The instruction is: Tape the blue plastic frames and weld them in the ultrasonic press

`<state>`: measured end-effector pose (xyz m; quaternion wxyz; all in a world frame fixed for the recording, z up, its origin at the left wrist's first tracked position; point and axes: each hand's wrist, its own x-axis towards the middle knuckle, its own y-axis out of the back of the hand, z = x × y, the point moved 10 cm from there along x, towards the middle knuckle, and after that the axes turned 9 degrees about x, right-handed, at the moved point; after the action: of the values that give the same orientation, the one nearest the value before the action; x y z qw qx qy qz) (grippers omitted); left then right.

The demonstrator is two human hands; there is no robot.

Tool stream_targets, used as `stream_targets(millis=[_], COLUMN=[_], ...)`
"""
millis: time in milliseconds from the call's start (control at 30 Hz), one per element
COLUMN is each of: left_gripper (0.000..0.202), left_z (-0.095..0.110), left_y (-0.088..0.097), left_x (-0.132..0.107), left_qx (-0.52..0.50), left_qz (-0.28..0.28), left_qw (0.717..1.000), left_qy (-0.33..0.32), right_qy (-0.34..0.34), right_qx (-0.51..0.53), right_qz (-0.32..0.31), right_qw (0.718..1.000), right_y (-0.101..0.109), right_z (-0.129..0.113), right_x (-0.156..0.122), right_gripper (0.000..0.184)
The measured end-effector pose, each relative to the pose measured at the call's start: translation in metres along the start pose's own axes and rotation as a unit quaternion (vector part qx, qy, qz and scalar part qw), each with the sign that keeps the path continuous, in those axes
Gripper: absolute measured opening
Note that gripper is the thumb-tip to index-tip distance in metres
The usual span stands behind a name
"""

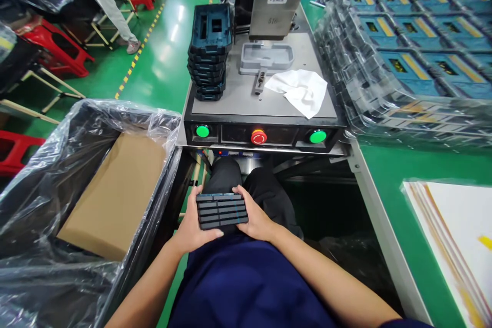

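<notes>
A small stack of dark plastic housings (222, 211) is held over my lap, its layered edges facing up toward me. My left hand (193, 225) grips the stack's left end, with the thumb along its near side. Around the right end wraps my right hand (251, 215). Ahead of both hands is the press machine's front panel, with a green button (202, 131) at the left, a red stop button (259, 137) in the middle and another green button (317, 137) at the right. On the machine's plate stands a taller pile of similar dark housings (209, 51).
A grey fixture (266, 56) and a white cloth (302, 89) lie on the metal plate. At left, a plastic-lined bin (82, 113) holds cardboard (115, 195). Stacked clear trays (384, 89) with blue parts stand at right, near white sheets (457, 225). Red stools (57, 46) stand beyond.
</notes>
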<state>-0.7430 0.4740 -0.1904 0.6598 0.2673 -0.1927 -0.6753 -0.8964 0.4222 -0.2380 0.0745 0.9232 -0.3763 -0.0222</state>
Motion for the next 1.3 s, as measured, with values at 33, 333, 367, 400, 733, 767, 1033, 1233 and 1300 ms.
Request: stream_targets(millis=[33,333,367,400,733,767,1033,1233,1300], left_gripper=[0.111,0.054,0.053,0.053,0.045,0.045,0.035,0.034,0.034], left_z=[0.001,-0.007,-0.006,-0.005,-0.001,-0.001,-0.021,-0.031,-0.03], left_y=[0.0,0.004,0.003,0.003,0.008,0.008,0.007,0.005,0.004], left_x=[0.0,-0.006,-0.006,-0.006,-0.004,-0.004,-0.003,-0.004,-0.004], left_qx=[-0.016,-0.062,-0.064,-0.065,-0.078,-0.078,-0.122,-0.168,-0.162], left_qz=[0.003,0.144,0.147,0.15,0.163,0.163,0.162,0.172,0.169], left_qw=[1.0,0.986,0.986,0.985,0.981,0.981,0.97,0.958,0.96], left_qy=[-0.011,0.048,0.05,0.051,0.064,0.067,0.135,0.157,0.155], right_qy=[-0.005,-0.015,-0.014,-0.012,-0.023,-0.025,-0.024,-0.011,-0.008], right_qx=[0.001,-0.005,-0.006,-0.007,-0.011,-0.013,-0.031,-0.035,-0.039], right_qz=[0.0,0.016,0.019,0.021,0.022,0.022,0.022,0.023,0.022], right_qw=[1.0,1.0,1.0,1.0,0.999,0.999,0.999,0.999,0.999], right_y=[0.0,-0.001,0.0,0.0,0.001,0.001,0.002,0.0,0.0], right_z=[0.002,0.006,0.006,0.006,0.008,0.008,0.008,0.006,0.006], right_x=[0.0,0.0,0.0,0.0,0.001,0.001,-0.001,-0.002,-0.002], right_gripper=[0.102,0.103,0.103,0.103,0.101,0.101,0.103,0.108,0.112])
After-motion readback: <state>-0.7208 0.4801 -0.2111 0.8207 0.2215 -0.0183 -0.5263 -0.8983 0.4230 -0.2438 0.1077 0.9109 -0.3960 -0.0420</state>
